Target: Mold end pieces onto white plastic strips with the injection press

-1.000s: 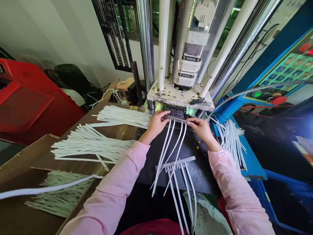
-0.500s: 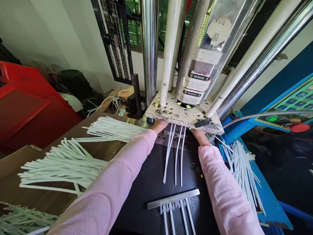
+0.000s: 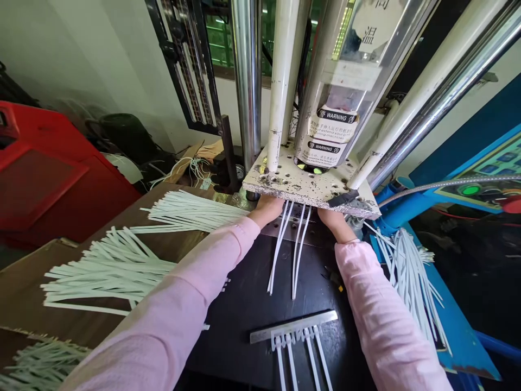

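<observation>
My left hand (image 3: 267,209) reaches in under the left front edge of the pale, pitted press plate (image 3: 303,182). Its fingers are hidden there. Under the plate's right part is my right hand (image 3: 332,221), its fingers hidden too. Between the two hands, several thin white strips (image 3: 280,247) come out from beneath the plate and hang over the dark table, in two pairs. What holds their upper ends cannot be seen. Closer to me, a metal bar (image 3: 293,327) lies on the table with clear moulded pieces and several white strips (image 3: 311,355) along it.
Bundles of white strips (image 3: 109,269) lie on the brown bench at left. Another bundle (image 3: 411,282) hangs over the blue surface at right. Steel columns (image 3: 247,81) and a clear guard with warning labels (image 3: 329,133) rise above the plate. A control panel (image 3: 480,184) is far right.
The lower ends of the hanging strips have swung a little left, and the right-hand pair has drawn closer together. Both hands stay under the plate. The view has shifted slightly.
</observation>
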A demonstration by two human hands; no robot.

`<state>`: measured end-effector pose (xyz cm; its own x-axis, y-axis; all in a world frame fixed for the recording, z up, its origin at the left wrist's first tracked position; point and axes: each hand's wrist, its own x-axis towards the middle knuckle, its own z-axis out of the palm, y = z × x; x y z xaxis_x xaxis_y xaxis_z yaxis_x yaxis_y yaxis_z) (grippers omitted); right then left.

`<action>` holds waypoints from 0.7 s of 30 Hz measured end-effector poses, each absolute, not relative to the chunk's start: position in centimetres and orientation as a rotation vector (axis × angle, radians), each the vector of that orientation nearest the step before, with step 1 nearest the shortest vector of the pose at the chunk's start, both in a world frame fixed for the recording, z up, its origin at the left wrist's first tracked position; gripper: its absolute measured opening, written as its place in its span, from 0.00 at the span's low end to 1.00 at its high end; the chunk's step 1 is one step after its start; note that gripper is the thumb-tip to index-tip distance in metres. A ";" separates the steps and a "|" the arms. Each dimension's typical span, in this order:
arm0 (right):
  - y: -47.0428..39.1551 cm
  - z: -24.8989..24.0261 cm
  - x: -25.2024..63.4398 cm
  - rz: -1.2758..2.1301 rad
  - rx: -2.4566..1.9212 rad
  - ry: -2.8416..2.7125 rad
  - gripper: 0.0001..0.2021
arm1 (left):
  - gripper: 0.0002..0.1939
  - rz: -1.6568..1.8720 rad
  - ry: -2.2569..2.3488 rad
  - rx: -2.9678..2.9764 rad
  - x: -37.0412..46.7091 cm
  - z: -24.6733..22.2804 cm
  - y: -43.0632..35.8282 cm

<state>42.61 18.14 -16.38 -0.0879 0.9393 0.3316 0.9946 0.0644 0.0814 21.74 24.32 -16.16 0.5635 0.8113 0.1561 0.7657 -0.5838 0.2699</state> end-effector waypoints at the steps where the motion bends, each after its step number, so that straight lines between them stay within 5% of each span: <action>1: 17.6 -16.4 42.3 -0.421 -1.985 -2.140 0.20 | 0.22 0.369 1.320 2.654 21.7 -16.2 23.5; 21: 16.9 -16.8 38.7 -0.204 -1.976 -2.014 0.30 | 0.17 0.210 1.300 2.750 23.8 -16.3 21.4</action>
